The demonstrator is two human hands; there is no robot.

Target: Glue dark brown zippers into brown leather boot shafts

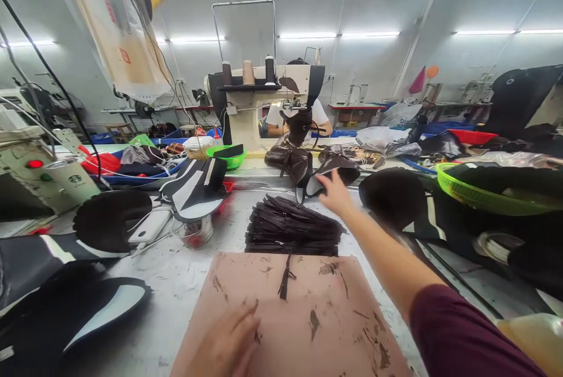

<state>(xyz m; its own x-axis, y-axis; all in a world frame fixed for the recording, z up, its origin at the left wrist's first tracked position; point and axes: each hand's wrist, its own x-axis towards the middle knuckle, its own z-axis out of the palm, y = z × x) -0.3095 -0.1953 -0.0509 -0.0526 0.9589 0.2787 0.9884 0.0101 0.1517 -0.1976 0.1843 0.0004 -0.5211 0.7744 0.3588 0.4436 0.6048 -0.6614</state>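
Observation:
My right hand (336, 194) reaches out with fingers spread at the pale-lined edge of a dark brown leather piece (341, 160), perhaps touching it. Beside that lies another dark brown leather piece (290, 160) with straps. Nearer to me is a thick stack of black strips (290, 224). A small black strip (285, 283) with a knotted look lies on the pinkish board (308, 277), among dark scraps and marks. Low over the board is my left hand (229, 339), slightly blurred, its fingers stretched out and nothing visible in them.
Black pieces with white bands (197, 189) sit on the left, by a clear cup (193, 230) and white device (152, 226). A green basket (492, 195) stands right. Beyond the table is a sewing machine (246, 107) with thread spools; a person sits behind it.

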